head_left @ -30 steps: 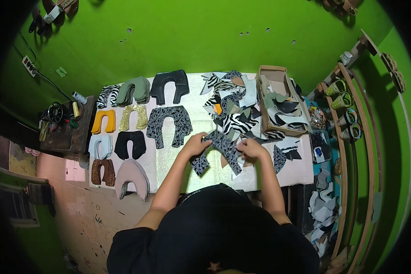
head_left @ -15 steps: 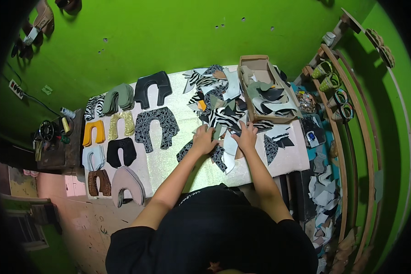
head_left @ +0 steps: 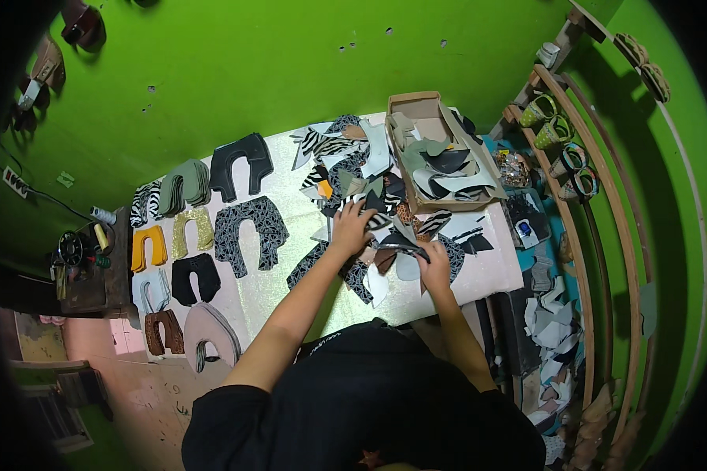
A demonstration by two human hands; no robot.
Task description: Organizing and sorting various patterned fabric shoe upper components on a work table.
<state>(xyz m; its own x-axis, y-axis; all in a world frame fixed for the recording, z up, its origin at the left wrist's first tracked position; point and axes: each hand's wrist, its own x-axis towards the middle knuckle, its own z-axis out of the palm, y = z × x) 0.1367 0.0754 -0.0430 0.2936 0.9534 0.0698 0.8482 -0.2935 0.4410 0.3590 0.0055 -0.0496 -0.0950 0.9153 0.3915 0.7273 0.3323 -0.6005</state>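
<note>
Our left hand (head_left: 351, 228) spread on striped scraps (head_left: 378, 221) | our right hand (head_left: 434, 264) pinching a dark scrap (head_left: 405, 247) | tan box (head_left: 415, 104): green, black, white offcuts (head_left: 449, 162)

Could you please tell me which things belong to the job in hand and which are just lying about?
In use, apparently:
dark scrap, in right hand
scrap pile, under left hand

Not in use, apparently:
yellow spool
power strip
green shoes

The wall (head_left: 291, 71) is bright green, the counter (head_left: 259, 294) pale, the box (head_left: 462, 202) light brown. The cut-outs (head_left: 271, 224) show zebra stripes, olive, black, orange-yellow, gold, white, spotted brown, dusty pink and black-grey webbing; the scraps (head_left: 363, 185) mix black, white, olive, orange and zebra.
</note>
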